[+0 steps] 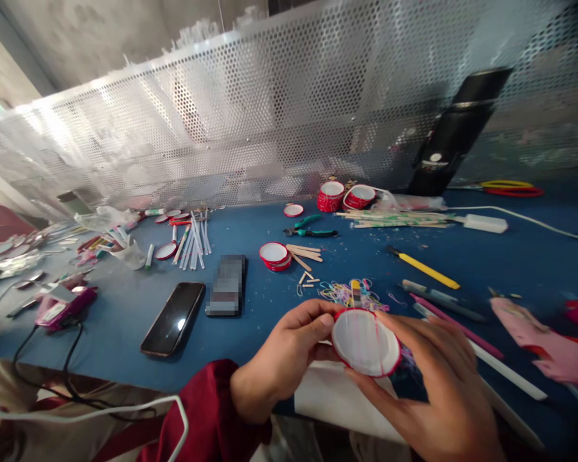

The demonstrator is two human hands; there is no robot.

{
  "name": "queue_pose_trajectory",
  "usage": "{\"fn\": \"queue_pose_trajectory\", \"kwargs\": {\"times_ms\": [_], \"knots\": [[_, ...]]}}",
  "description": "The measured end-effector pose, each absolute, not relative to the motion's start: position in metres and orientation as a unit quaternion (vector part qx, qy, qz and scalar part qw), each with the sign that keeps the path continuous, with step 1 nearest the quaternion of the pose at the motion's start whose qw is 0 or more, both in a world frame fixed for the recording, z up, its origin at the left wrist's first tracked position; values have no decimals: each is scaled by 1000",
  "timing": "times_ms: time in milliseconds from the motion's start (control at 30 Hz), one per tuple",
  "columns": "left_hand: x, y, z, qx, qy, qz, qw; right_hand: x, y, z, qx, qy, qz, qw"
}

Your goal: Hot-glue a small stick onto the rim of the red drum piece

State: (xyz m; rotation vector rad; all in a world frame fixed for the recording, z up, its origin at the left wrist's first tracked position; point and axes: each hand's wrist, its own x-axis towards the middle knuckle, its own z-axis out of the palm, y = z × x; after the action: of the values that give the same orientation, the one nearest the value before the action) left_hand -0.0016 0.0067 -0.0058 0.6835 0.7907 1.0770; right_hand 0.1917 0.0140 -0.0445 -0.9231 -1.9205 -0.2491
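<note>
Near the table's front edge, a round red-rimmed jar lid (366,342) is held between both hands, its white inside facing up toward me. Thin pinkish lines, perhaps rubber bands, run across it. My left hand (291,346) pinches the left rim between thumb and fingers. On the opposite side my right hand (428,378) grips the rim, fingers above and thumb below. Just beyond the lid lies a pile of coloured rubber bands (337,294). Short cut stick pieces (308,278), wooden craft sticks (306,253) and two stacked red lids (273,253) are farther back.
Two phones (173,319) lie left of my hands. Green-handled pliers (313,232), lid stacks (331,196) and a black flask (460,131) stand toward the perforated screen (270,115). At right are a yellow craft knife (428,270) and pink glue gun (542,340). Glue sticks (192,240) lie left.
</note>
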Motion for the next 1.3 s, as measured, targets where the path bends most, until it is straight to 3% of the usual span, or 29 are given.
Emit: {"fn": "queue_pose_trajectory", "kwargs": {"times_ms": [1000, 1167, 1300], "knots": [[-1, 10, -15, 408, 367, 510, 662, 186, 8, -45, -414, -783, -72, 459], [-6, 5, -14, 518, 405, 510, 555, 185, 9, -46, -436, -764, -83, 468], [-16, -16, -15, 656, 486, 454, 357, 185, 10, -47, -456, -744, -91, 479]]}}
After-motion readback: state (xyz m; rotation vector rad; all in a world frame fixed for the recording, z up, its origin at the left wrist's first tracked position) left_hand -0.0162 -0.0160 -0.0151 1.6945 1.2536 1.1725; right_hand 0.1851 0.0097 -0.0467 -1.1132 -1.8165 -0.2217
